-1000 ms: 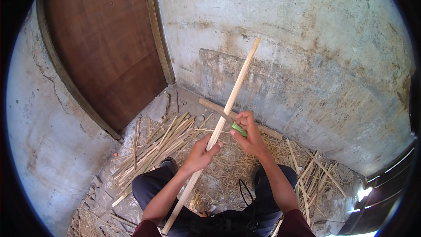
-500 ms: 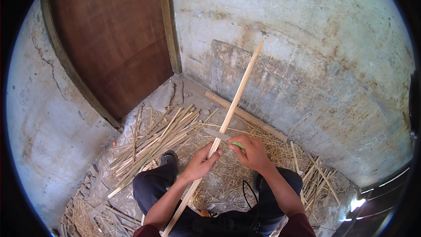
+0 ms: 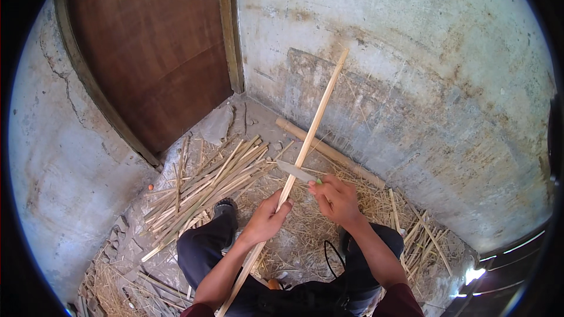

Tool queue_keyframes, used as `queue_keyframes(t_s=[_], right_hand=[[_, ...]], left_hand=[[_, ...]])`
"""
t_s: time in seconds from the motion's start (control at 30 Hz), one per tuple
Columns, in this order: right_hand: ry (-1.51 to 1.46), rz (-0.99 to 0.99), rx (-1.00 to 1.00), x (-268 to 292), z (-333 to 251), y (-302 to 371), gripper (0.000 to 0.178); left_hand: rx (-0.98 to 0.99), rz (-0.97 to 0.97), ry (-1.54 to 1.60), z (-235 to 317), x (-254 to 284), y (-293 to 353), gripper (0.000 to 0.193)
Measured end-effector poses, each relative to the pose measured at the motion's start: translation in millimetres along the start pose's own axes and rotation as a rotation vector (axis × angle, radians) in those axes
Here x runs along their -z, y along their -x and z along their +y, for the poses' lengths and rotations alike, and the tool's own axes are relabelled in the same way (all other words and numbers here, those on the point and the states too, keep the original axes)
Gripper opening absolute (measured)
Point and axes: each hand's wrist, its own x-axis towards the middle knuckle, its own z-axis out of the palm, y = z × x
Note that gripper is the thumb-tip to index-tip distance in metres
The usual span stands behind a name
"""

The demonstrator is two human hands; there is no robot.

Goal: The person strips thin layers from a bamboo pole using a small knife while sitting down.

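Observation:
A long pale strip of split wood or bamboo (image 3: 320,110) slants up and away from my lap, its far end in front of the wall. My left hand (image 3: 265,221) is wrapped round it about midway. My right hand (image 3: 337,199) grips the green handle of a knife (image 3: 296,171). The blade lies across the strip just beyond my left hand, touching it, with the tip pointing left. Much of the handle is hidden in my right fist.
A heap of cut strips (image 3: 205,188) lies on the floor to the left, with more strips (image 3: 423,240) at the right. A thick pole (image 3: 332,152) rests along the wall (image 3: 399,82). Shavings (image 3: 305,240) litter the ground between my legs. A brown door (image 3: 153,47) stands far left.
The knife and my right hand have moved slightly away from me, up along the strip. My left hand keeps its hold, and the strip's far end has shifted slightly left.

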Motion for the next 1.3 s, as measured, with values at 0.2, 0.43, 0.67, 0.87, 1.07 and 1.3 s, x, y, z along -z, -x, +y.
queue_keyframes(t_s=[0.2, 0.43, 0.67, 0.87, 1.07, 1.3], right_hand=[[0.045, -0.011, 0.125, 8, 1, 5, 0.013], [-0.272, 0.104, -0.226, 18, 14, -9, 0.007], [-0.361, -0.025, -0.196, 24, 4, -2, 0.009], [-0.298, -0.029, -0.159, 20, 2, -5, 0.01], [-0.327, -0.111, -0.093, 23, -2, 5, 0.009], [-0.373, 0.001, -0.157, 18, -2, -1, 0.008]], left_hand=[[0.007, -0.004, -0.043, 14, -5, 3, 0.024], [-0.071, 0.0, -0.146, 24, -10, 13, 0.023], [-0.05, -0.026, -0.175, 26, -10, 14, 0.022], [-0.066, 0.003, -0.132, 27, -10, 14, 0.023], [-0.107, 0.018, -0.144, 23, -10, 13, 0.021], [-0.082, 0.019, -0.137, 24, -8, 16, 0.02]])
